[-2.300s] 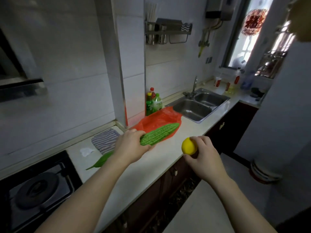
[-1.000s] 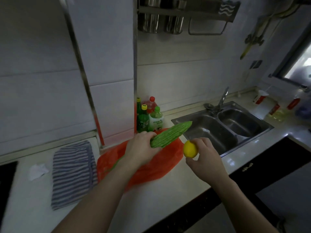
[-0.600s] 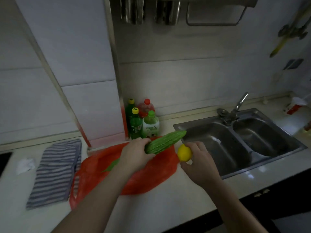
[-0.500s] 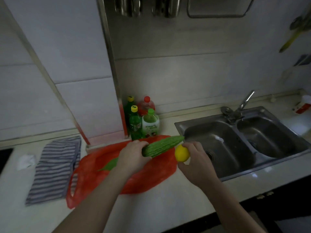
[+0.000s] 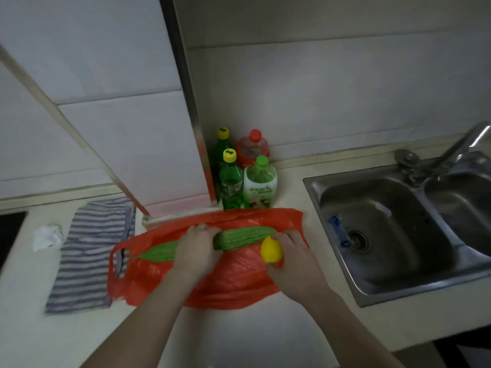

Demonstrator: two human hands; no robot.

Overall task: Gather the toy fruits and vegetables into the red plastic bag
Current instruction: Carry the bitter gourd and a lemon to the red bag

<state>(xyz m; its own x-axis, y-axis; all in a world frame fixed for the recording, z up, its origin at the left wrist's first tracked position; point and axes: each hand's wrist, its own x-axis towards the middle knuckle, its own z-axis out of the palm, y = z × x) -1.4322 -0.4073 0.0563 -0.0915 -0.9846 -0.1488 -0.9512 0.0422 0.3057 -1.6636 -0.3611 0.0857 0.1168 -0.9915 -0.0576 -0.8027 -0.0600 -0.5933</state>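
Observation:
The red plastic bag (image 5: 231, 282) lies flat on the pale countertop, its handles at the left end. My left hand (image 5: 198, 251) grips the middle of a long green bumpy bitter gourd (image 5: 244, 239), which lies across the bag's upper part with its pointed tip toward the left. My right hand (image 5: 292, 257) holds a yellow toy lemon (image 5: 271, 251) at the gourd's right end, over the bag's right side. The gourd's middle is hidden under my left hand.
Several plastic bottles (image 5: 240, 176) stand against the wall just behind the bag. A striped cloth (image 5: 90, 251) and a crumpled white paper (image 5: 46, 236) lie to the left. A steel double sink (image 5: 403, 229) with a tap sits to the right. Counter edge runs below.
Both hands have come down toward the bag with the gourd and lemon; the gourd now lies level and low over the bag. The camera has tilted down and moved closer.

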